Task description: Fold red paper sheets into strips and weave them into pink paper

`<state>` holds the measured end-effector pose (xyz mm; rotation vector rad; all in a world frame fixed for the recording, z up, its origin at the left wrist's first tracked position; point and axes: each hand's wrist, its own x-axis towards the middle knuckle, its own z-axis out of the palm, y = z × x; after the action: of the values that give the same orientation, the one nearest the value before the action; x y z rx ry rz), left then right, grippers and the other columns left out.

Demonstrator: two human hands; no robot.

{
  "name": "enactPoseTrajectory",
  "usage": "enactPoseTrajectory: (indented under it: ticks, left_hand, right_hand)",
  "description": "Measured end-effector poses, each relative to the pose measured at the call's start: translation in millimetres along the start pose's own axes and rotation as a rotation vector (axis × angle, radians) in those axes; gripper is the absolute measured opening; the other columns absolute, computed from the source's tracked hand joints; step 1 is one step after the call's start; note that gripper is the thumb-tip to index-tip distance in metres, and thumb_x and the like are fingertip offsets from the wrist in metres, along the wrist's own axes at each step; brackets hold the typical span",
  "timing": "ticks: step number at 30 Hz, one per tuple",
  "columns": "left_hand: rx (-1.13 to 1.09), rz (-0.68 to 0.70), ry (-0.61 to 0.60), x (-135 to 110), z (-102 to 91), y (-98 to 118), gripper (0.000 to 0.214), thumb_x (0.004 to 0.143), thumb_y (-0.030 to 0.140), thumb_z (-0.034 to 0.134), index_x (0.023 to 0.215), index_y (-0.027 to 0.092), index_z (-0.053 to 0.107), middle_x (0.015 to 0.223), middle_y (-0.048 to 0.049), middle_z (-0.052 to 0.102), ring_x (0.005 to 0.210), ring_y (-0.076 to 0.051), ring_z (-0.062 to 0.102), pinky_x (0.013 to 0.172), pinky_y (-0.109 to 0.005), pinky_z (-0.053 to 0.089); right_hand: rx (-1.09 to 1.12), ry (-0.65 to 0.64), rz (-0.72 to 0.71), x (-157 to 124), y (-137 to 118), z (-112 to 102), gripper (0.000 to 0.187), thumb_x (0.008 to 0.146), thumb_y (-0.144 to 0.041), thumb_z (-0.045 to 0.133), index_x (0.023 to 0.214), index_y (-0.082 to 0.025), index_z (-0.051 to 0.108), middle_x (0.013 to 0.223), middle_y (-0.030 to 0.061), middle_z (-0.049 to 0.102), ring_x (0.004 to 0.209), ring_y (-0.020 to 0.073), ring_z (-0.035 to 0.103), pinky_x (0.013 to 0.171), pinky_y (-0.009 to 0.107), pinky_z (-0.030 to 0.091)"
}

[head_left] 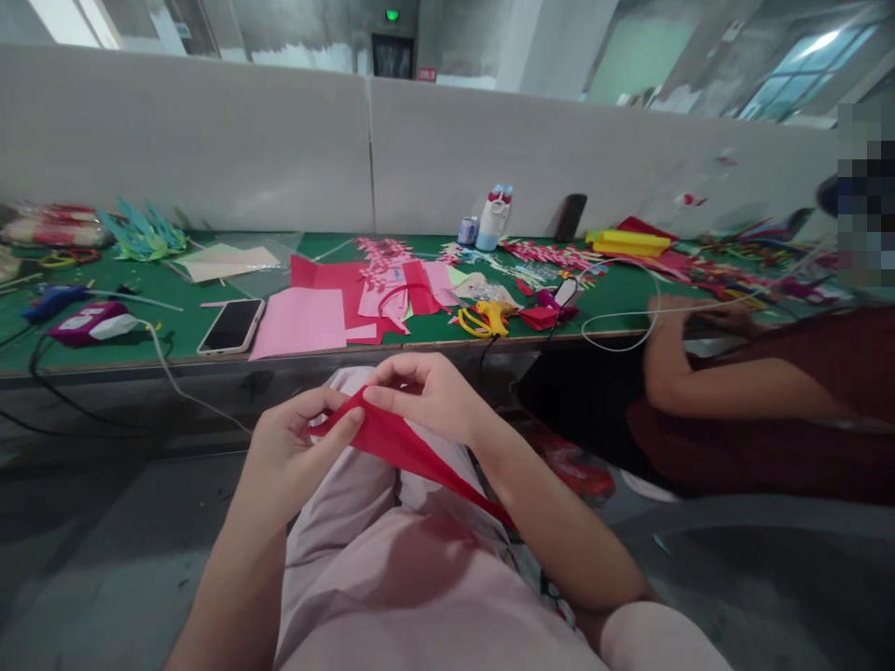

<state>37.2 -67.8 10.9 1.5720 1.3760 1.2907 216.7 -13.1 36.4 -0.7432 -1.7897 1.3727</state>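
Observation:
A folded red paper strip (412, 452) stretches over my lap, below the table edge. My left hand (294, 447) pinches its near end between thumb and fingers. My right hand (426, 391) is closed on the same end from above, fingertips pressed against the fold. The rest of the strip trails down to the right across my pink trousers. Both hands hold the paper together, close in front of me.
The green table (174, 326) holds pink and red paper sheets (300, 321), a phone (230, 326), yellow scissors (482, 319), a white bottle (493, 219), cables and paper scraps. Another person's arm (699, 373) rests at the table to the right.

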Motion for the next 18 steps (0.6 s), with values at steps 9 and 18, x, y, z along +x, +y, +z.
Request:
enactPoseTrajectory:
  ticks: [9, 18]
  left_hand:
    - [-0.076, -0.024, 0.047, -5.7, 7.8, 16.4, 0.022, 0.078, 0.039, 0.066, 0.074, 0.018, 0.069, 0.067, -0.0012, 0.063, 0.062, -0.014, 0.054, 0.055, -0.023, 0.045]
    - [-0.186, -0.035, 0.148, -10.6, 14.5, 19.6, 0.014, 0.07, 0.034, 0.071, 0.067, 0.02, 0.069, 0.063, 0.0002, 0.063, 0.06, -0.014, 0.054, 0.052, -0.022, 0.045]
  right_hand:
    - [0.321, -0.074, 0.101, -1.3, -2.2, 0.3, 0.023, 0.072, -0.032, 0.074, 0.083, -0.013, 0.068, 0.076, 0.0014, 0.067, 0.067, 0.0089, 0.058, 0.064, 0.021, 0.047]
    - [0.384, -0.079, 0.111, -4.2, -5.1, 2.0, 0.023, 0.064, -0.028, 0.08, 0.077, -0.014, 0.068, 0.074, 0.0, 0.067, 0.065, 0.0083, 0.059, 0.064, 0.02, 0.049]
